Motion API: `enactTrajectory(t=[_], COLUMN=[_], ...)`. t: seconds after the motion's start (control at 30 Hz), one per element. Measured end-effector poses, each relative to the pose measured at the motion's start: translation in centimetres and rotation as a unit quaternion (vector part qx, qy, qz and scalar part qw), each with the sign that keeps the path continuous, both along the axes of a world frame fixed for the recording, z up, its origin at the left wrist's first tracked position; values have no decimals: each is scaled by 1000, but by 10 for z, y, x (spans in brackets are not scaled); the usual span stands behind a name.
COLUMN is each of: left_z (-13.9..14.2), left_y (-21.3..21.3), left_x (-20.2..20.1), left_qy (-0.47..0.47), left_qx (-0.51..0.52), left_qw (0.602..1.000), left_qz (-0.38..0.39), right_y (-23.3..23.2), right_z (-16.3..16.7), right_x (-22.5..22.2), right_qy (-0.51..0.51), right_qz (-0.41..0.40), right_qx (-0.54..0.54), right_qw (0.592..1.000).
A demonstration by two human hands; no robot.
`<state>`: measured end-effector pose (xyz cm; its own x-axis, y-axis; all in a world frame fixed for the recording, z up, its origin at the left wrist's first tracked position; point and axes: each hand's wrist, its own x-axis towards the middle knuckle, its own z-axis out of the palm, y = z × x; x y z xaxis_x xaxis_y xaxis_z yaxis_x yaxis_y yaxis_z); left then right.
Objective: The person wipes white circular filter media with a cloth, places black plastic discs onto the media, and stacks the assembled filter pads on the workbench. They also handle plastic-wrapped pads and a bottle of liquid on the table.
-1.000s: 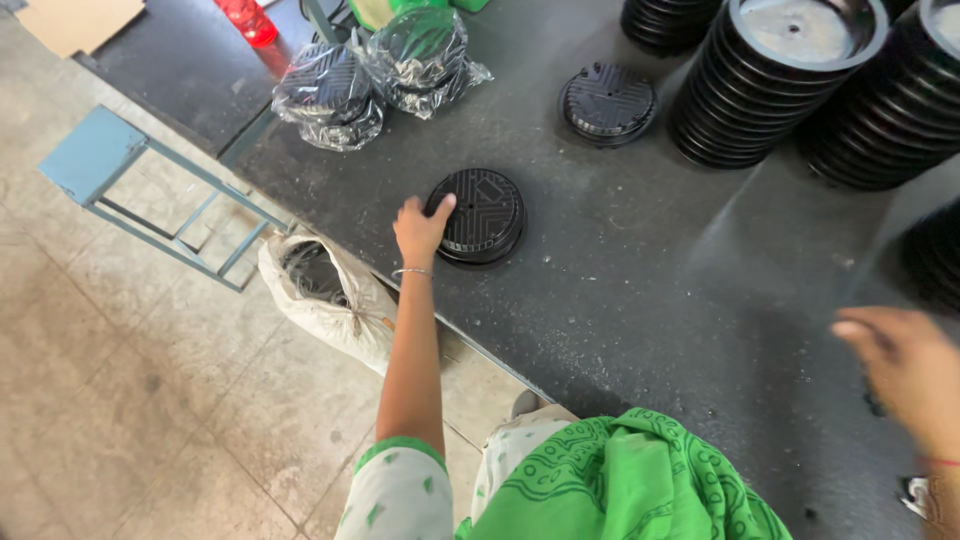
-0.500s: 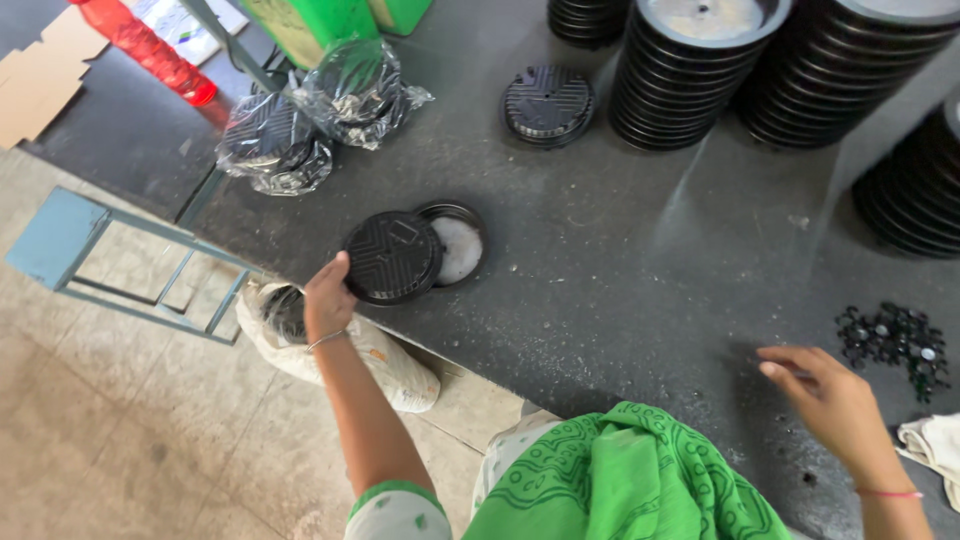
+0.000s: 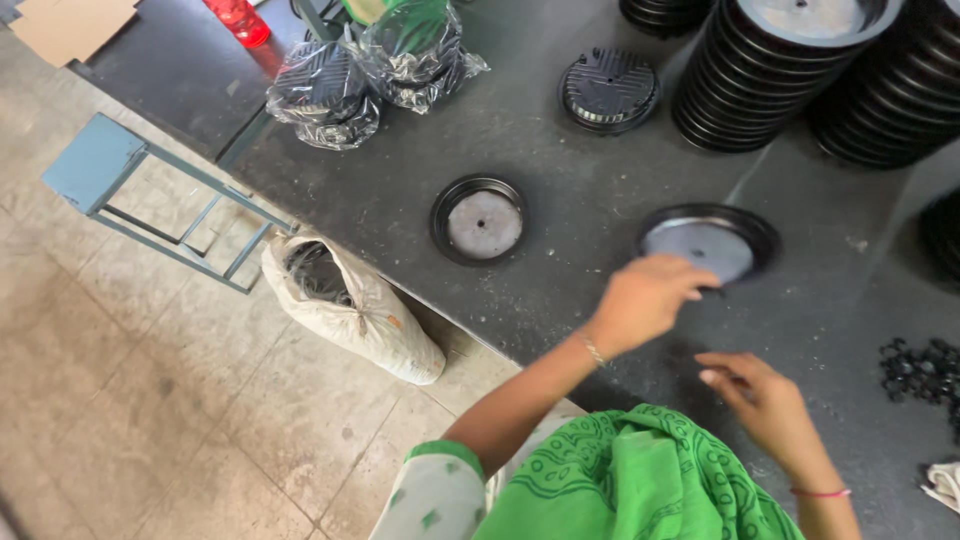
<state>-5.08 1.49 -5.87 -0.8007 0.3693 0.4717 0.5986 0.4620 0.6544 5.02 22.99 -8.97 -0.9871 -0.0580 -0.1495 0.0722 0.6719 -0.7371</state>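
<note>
Head view: left hand [image 3: 645,300] reaches over the dark grey desk [image 3: 560,180], fingers curled on the near rim of a shallow black disc tray [image 3: 712,243] lying flat mid-desk; grip looks like a pinch, but the rim is partly hidden. Right hand [image 3: 765,400] hovers low over the desk near the body, fingers loosely spread, holding nothing. A smaller black tray with grey centre [image 3: 479,220] lies to the left, well apart. Ribbed black lid [image 3: 608,88] sits farther back. Tall stacks of black trays [image 3: 790,70] stand at the far right. Plastic-wrapped bundles [image 3: 375,70] at far left edge. Small black parts pile [image 3: 925,368] at right. White sack [image 3: 350,310] on the floor beside a blue stool [image 3: 110,165].
</note>
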Motion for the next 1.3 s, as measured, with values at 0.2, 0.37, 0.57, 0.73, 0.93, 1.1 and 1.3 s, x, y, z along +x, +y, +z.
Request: enactTrajectory(t=[0.2,0.37,0.57,0.73,0.93,1.1,1.3], left_z=[-26,-12,-55,-112,-80,-29,-39], left_y=[25,-46,-153,-189,-153,-46,67], left_x=[19,9,-19,-38,-67,-37,-7], left_qy=[107,39,15,67,127,109,21], left_qx=[-53,-205,-251,-291,-264,-85,-75], left_qw=[985,972,889,895,904,984,992], left_qz=[-128,111,383,331,312,114,-96], right_y=[11,26,38,91,160,181,162], right_z=[-4,-3,8,26,24,-8,-4], right_x=[30,62,84,112,139,125,98], right_qy=[28,-1,2,35,159,193,185], right_qz=[-11,-55,-117,-241,-276,-246,-358], right_qx=[-14,-44,-51,17,248,239,105], right_qw=[999,997,992,970,915,919,909])
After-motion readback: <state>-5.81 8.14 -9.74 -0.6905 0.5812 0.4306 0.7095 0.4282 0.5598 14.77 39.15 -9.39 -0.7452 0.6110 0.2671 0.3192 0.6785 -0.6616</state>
